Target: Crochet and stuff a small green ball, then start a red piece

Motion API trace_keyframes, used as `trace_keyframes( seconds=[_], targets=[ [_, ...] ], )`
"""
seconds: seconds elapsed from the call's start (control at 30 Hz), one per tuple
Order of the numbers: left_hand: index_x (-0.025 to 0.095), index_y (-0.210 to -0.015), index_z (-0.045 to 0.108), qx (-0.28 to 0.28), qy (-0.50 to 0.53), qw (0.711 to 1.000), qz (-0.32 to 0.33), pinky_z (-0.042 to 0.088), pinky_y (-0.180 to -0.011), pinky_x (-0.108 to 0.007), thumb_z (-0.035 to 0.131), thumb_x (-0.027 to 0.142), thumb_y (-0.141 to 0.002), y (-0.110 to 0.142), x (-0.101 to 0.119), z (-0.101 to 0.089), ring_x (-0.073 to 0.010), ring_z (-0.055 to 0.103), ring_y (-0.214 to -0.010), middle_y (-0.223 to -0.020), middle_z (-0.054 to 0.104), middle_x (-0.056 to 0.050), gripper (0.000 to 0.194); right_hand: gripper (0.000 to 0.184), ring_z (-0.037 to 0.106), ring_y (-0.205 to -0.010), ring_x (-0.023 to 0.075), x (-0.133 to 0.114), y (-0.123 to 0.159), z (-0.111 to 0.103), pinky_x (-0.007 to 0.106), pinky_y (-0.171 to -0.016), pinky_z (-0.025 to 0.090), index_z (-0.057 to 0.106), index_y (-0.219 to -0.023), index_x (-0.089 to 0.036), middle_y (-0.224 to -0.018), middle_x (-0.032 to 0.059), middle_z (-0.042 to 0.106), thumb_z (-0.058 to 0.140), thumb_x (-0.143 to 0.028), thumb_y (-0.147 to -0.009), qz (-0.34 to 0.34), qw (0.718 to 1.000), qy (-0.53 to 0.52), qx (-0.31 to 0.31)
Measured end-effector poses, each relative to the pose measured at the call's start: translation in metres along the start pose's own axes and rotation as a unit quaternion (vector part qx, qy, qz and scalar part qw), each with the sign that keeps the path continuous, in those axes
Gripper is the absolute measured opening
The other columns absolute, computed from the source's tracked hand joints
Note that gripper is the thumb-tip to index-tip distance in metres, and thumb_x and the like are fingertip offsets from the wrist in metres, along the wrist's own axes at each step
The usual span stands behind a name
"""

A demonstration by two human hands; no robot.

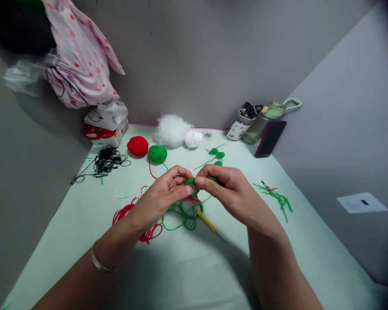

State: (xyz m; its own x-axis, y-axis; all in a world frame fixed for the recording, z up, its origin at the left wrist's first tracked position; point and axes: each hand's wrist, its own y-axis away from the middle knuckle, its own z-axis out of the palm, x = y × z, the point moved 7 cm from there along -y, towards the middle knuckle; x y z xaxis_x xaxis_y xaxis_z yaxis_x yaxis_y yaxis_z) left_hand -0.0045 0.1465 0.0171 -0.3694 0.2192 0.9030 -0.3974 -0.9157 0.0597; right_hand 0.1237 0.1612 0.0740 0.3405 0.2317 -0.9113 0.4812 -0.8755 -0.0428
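From my remote post I note one small piece of green yarn work (191, 184): bright green, rounded, partly covered, stitches too small for me to read; pinched between left hand (168, 189) and right hand (228, 186); held above loose green yarn (183, 216), which I see lying in open, tangled loops

L hand (168, 191), R hand (228, 185) pinching, v. close
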Motion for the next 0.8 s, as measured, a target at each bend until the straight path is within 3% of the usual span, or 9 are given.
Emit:
trace_keyframes(
  seconds=[0.1, 0.3, 0.43, 0.53, 0.7, 0.8],
  targets=[
    [0.022, -0.098, 0.067, -0.012, -0.039, 0.999, 0.011, 0.057, -0.079, -0.032, 0.073, 0.036, -0.09, -0.002, -0.002, 0.004, -0.019, 0.067, -0.084, -0.091, 0.068, -0.003, 0.018, 0.031, 0.05, -0.067, 0.0145, 0.001, 0.001, 0.014, 0.028, -0.063, 0.039, 0.06, -0.075, -0.02, -0.072, -0.0009, 0.058, 0.056, -0.035, -0.102, 0.011, 0.998, -0.049, -0.034],
    [0.021, -0.08, 0.06, 0.049, -0.137, 0.986, 0.077, 0.05, -0.069, -0.027, 0.078, 0.033, -0.081, -0.011, -0.006, -0.012, -0.0158, 0.058, -0.072, -0.075, 0.06, 0.003, 0.021, 0.022, 0.045, -0.062, 0.0131, -0.001, 0.0, 0.035, 0.028, -0.061, 0.032, 0.062, -0.076, -0.02, -0.067, -0.002, 0.057, 0.054, -0.018, -0.097, 0.008, 0.994, 0.103, 0.027],
    [0.024, -0.099, 0.059, 0.045, -0.064, 0.996, 0.034, 0.055, -0.072, -0.03, 0.074, 0.035, -0.088, -0.009, -0.005, -0.019, -0.0162, 0.066, -0.071, -0.079, 0.068, 0.002, 0.022, 0.027, 0.049, -0.064, 0.0131, 0.006, -0.006, 0.027, 0.027, -0.062, 0.036, 0.062, -0.073, -0.02, -0.07, -0.0014, 0.061, 0.057, -0.029, -0.098, 0.008, 0.998, -0.059, 0.023],
    [0.024, -0.099, 0.06, 0.025, -0.016, 0.999, 0.023, 0.057, -0.075, -0.029, 0.071, 0.032, -0.093, -0.004, 0.004, -0.016, -0.0151, 0.068, -0.073, -0.081, 0.069, 0.002, 0.014, 0.029, 0.038, -0.057, 0.0108, 0.014, -0.008, 0.011, 0.027, -0.056, 0.031, 0.064, -0.074, -0.02, -0.065, -0.004, 0.054, 0.065, -0.039, -0.095, 0.026, 0.989, -0.144, 0.029],
    [0.02, -0.092, 0.065, 0.044, 0.012, 0.999, 0.03, 0.057, -0.07, -0.025, 0.067, 0.035, -0.097, -0.002, 0.01, -0.015, -0.0117, 0.065, -0.068, -0.081, 0.064, 0.002, 0.016, 0.028, 0.043, -0.062, 0.0114, 0.017, -0.009, 0.005, 0.027, -0.059, 0.033, 0.068, -0.078, -0.02, -0.072, -0.0025, 0.059, 0.075, -0.045, -0.089, 0.035, 0.991, -0.126, 0.025],
    [0.02, -0.099, 0.067, 0.038, 0.013, 0.998, 0.041, 0.059, -0.072, -0.027, 0.059, 0.042, -0.101, -0.003, 0.011, -0.016, -0.0122, 0.065, -0.071, -0.085, 0.063, 0.001, 0.023, 0.027, 0.043, -0.063, 0.0112, 0.017, -0.009, 0.005, 0.027, -0.061, 0.033, 0.069, -0.077, -0.019, -0.071, -0.0032, 0.059, 0.072, -0.042, -0.091, 0.036, 0.993, -0.109, 0.039]
  ],
)
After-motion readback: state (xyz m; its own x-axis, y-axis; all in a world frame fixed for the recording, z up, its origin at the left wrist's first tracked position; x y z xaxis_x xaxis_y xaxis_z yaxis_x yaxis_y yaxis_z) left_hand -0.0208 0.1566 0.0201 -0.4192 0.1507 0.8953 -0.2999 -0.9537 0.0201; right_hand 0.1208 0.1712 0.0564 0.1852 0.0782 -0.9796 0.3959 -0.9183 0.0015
